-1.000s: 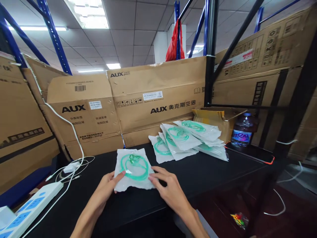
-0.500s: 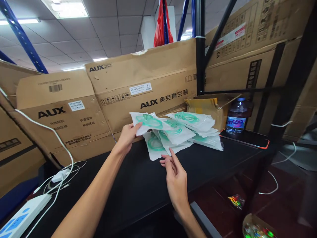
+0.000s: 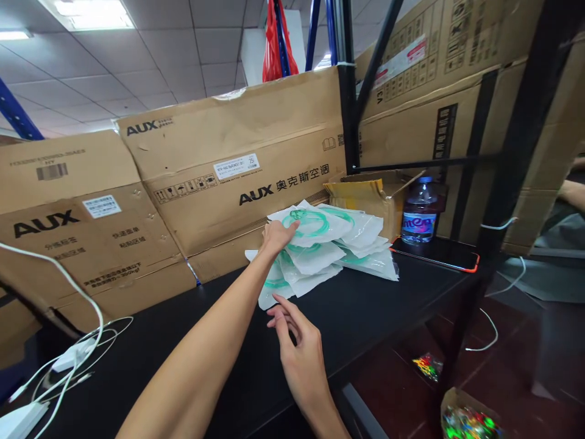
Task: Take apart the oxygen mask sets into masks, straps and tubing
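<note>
My left hand (image 3: 277, 236) pinches the near left edge of a white pouch (image 3: 333, 228) with a coil of thin green tubing showing through it. That pouch lies over the top of a pile of similar pouches (image 3: 315, 259) on the black tabletop (image 3: 219, 353). The ones underneath are partly covered, so their full outlines are hidden. Closer to me, my right hand (image 3: 299, 347) hovers just in front of the pile's near left corner. Its fingers are loosely bent and apart, with nothing in them.
Large cardboard boxes (image 3: 183, 152) stand behind the table. Right of the pile are an opened small carton (image 3: 393, 204), a bottle (image 3: 419, 213) and a phone (image 3: 439, 255). White cables (image 3: 98, 329) and a power strip (image 3: 25, 421) lie at left. A black rack post (image 3: 512, 152) rises at right.
My left hand has carried its pouch to the right, over the top of the pile. The view has turned slightly right. My right hand stays near the front of the pile.
</note>
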